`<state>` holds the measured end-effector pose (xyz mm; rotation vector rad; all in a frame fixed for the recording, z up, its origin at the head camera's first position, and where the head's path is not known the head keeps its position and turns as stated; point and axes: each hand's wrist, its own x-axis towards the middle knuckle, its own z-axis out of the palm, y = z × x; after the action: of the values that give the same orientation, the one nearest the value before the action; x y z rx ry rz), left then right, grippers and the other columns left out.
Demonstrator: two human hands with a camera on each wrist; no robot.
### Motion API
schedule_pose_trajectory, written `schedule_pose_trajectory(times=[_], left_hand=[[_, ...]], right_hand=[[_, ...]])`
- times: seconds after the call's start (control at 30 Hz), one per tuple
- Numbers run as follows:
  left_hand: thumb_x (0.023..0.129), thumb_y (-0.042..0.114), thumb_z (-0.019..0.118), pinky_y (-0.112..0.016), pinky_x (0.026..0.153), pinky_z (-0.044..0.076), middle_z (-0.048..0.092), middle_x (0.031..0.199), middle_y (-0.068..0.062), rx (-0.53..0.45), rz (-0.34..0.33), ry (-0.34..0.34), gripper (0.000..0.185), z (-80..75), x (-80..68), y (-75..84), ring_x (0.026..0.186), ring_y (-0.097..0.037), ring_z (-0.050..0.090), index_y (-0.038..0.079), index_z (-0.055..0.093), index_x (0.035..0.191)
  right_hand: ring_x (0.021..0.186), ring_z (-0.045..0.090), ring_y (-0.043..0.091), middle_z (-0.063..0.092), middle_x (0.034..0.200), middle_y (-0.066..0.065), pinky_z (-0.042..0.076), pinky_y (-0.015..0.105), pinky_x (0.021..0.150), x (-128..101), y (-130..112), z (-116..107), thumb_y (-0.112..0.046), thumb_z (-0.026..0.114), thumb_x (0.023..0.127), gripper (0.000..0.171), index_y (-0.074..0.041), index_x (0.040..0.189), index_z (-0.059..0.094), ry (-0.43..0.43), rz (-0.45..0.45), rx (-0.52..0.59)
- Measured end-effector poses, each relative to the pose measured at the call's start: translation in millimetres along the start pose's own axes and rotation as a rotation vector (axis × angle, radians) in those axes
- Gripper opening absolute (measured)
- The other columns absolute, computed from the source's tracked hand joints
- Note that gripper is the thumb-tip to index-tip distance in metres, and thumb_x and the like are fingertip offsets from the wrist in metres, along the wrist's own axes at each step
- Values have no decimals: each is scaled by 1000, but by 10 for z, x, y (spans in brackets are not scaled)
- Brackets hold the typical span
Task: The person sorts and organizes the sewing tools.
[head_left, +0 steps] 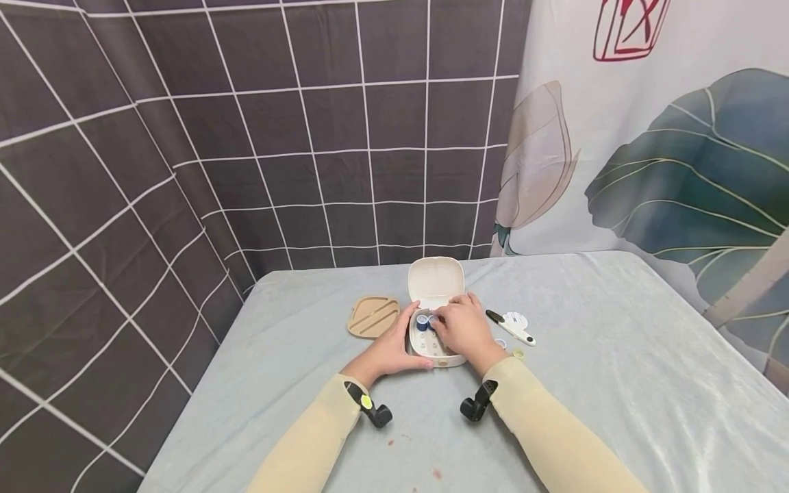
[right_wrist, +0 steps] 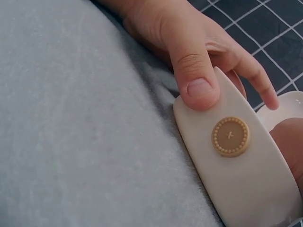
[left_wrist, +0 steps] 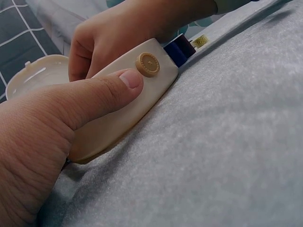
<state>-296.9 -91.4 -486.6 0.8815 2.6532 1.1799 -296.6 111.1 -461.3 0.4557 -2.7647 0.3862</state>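
A cream sewing box [head_left: 444, 361] stands on the table with its lid [head_left: 435, 279] raised at the back. My left hand [head_left: 392, 349] grips its left side, the thumb lying on the front wall beside a tan button clasp [right_wrist: 230, 136]. Inside, a blue thread spool [head_left: 422, 322] stands at the back left, with bare pegs in front of it. My right hand [head_left: 464, 330] reaches into the box from the right and pinches a second blue spool [head_left: 433, 322] beside the first. Its fingertips are partly hidden, and the box wall covers them in the left wrist view.
A tan slotted tray [head_left: 373, 317] lies left of the box. To the right lie a slim white tool with a black end [head_left: 511, 327], a white round card [head_left: 516, 319] and small spools, one yellow-green [head_left: 518, 353]. Behind the table hangs a dark checked curtain [head_left: 333, 171].
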Motion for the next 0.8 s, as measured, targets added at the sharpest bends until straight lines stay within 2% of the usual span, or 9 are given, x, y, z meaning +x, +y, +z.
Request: schedule_pose_trajectory(times=[0.6,0.8], left_hand=[[72,45,91,-45,118,32,31,162,-9,4,8,5,123,-6,17,0,146,-22,34,26,10,163],[72,44,91,-45,118,31,30,162,-10,6,9,2,123,-6,15,3,146,-22,33,25,10,163]], right_hand=[[114,58,31,77,97,3,23,59,117,12,-85,-52,-40,71,94,27,-14,97,79,-20,57,-94],[115,58,31,77,96,3,23,58,118,11,-93,-55,-39,70,94,27,-14,96,79,-30,61,-108]])
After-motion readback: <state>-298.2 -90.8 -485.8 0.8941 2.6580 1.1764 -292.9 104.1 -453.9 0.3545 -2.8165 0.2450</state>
